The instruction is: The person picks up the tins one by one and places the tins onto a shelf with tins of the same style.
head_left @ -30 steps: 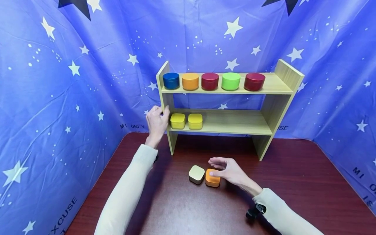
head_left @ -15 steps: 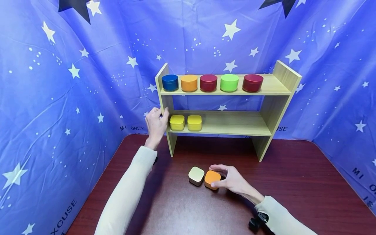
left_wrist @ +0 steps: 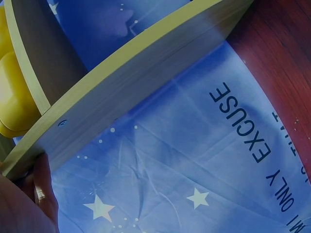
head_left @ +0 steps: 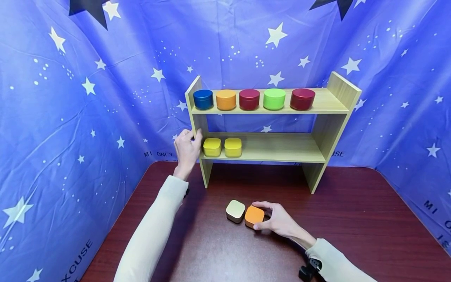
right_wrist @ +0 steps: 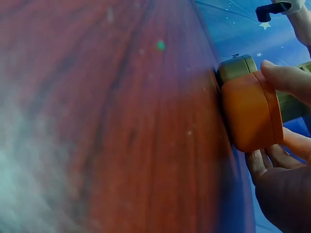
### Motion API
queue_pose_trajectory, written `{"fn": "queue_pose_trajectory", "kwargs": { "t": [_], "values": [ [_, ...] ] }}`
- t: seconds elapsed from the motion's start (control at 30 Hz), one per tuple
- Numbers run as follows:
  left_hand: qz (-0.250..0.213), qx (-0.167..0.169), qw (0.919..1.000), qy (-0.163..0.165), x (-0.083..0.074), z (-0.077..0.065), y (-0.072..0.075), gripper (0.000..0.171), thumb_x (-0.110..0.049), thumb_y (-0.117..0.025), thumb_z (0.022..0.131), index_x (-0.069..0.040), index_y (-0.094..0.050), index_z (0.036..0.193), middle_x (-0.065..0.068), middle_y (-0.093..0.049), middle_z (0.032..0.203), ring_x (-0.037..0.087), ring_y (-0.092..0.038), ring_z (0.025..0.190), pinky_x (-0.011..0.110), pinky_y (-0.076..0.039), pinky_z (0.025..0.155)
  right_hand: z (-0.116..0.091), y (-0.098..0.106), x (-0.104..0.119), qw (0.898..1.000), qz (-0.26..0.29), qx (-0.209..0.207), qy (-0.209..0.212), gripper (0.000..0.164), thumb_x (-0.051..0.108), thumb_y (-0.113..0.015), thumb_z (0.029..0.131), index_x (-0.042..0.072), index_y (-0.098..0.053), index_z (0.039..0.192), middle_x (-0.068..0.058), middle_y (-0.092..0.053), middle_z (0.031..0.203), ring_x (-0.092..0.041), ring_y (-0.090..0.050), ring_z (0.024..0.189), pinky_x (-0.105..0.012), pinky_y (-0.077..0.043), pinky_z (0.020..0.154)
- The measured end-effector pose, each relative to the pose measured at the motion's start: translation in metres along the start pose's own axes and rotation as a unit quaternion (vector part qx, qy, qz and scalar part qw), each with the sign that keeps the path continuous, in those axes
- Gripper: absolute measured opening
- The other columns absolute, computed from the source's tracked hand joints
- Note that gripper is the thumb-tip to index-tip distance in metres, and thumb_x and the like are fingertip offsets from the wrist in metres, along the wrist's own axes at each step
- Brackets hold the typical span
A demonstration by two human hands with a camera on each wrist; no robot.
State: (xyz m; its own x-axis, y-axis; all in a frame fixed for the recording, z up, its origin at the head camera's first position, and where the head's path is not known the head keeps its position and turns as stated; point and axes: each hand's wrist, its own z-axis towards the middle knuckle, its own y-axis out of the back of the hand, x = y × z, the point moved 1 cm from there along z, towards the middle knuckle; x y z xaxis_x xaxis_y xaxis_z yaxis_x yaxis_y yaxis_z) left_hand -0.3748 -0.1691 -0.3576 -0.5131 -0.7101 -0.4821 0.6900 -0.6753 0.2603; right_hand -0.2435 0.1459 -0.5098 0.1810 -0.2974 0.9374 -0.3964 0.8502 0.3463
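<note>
My left hand (head_left: 187,149) grips the front edge of the left side panel of a light wooden shelf (head_left: 282,147). In the left wrist view, the fingers (left_wrist: 44,191) press against the outer face of that panel. On the table my right hand (head_left: 282,221) holds an orange square tin (head_left: 254,216) between thumb and fingers. The right wrist view shows the thumb (right_wrist: 284,77) on one side of the orange tin and fingers on the opposite side. Just left of it sits a cream-lidded square tin (head_left: 235,210).
Two yellow square tins (head_left: 222,147) stand at the left of the lower shelf. Along the upper shelf are round tins: blue (head_left: 203,99), orange (head_left: 226,100), dark red (head_left: 249,99), green (head_left: 274,99) and another dark red (head_left: 302,99). A starry blue cloth (head_left: 123,98) surrounds the dark red table (head_left: 370,219).
My right hand has come down around the orange square tin, its thumb moving from above the lid to the near side. The left hand stays on the shelf panel.
</note>
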Motion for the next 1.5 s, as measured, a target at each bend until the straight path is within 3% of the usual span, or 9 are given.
{"fn": "queue_pose_trajectory", "kwargs": {
  "t": [0.9,1.13,1.5],
  "values": [
    [-0.007,0.001,1.0,0.002,0.001,0.0,-0.001,0.05,-0.02,-0.07,0.1,0.005,-0.061,0.059,0.025,-0.062,0.068,0.044,-0.06,0.066,0.056,-0.047,0.065,-0.003,-0.005,0.0,1.0,0.008,-0.01,-0.016,0.07,0.006,-0.091,0.08,-0.007,-0.064,0.143,-0.023,-0.076,0.132,-0.005,-0.07,0.103,-0.016,-0.055,0.09],
    [-0.008,-0.003,1.0,0.001,0.001,-0.001,-0.001,0.05,-0.02,-0.07,0.099,0.005,-0.06,0.058,0.025,-0.062,0.067,0.044,-0.061,0.066,0.056,-0.047,0.065,-0.004,-0.005,0.002,1.0,0.018,-0.006,0.021,0.068,0.005,-0.089,0.082,-0.011,-0.062,0.142,-0.028,-0.076,0.126,-0.002,-0.07,0.099,-0.018,-0.057,0.087],
    [-0.007,-0.006,1.0,-0.004,0.001,-0.001,-0.001,0.05,-0.02,-0.07,0.1,0.005,-0.059,0.058,0.025,-0.06,0.067,0.045,-0.061,0.065,0.057,-0.047,0.065,-0.002,0.006,0.014,0.998,-0.042,-0.028,0.038,0.065,0.01,-0.092,0.081,-0.004,-0.068,0.139,-0.023,-0.076,0.131,0.001,-0.069,0.104,-0.017,-0.054,0.093]
  ]
}}
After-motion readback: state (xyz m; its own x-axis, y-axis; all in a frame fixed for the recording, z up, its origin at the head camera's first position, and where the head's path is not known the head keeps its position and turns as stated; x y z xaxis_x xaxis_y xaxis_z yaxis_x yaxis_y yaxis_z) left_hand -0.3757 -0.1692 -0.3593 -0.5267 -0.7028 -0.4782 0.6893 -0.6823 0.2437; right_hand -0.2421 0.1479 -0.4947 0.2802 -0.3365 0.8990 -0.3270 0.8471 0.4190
